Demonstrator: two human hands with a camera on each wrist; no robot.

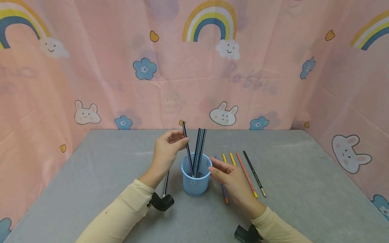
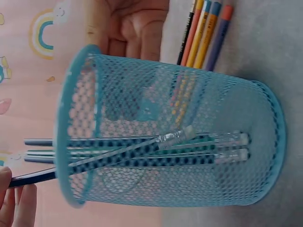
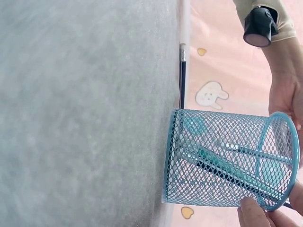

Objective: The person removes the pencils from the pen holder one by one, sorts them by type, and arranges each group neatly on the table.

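Observation:
A light blue mesh pencil cup [image 1: 196,185] stands upright on the table. Several dark striped pencils [image 1: 199,148] lean in it with their eraser ends down, seen through the mesh in the left wrist view. My left hand [image 1: 167,148] pinches another dark pencil [image 1: 186,141] near its upper end; its eraser end [image 2: 176,136] is inside the cup, above the bottom. On the cup's right side, my right hand [image 1: 232,177] holds the rim between thumb and fingers [image 3: 253,213].
Right of the cup lie several pencils: a purple one [image 1: 225,194], two yellow ones, an orange one [image 1: 247,173] and a black one [image 1: 254,173]. One dark pencil [image 1: 165,184] lies by my left wrist. A pink patterned curtain [image 1: 261,50] hangs behind the grey table [image 1: 115,162].

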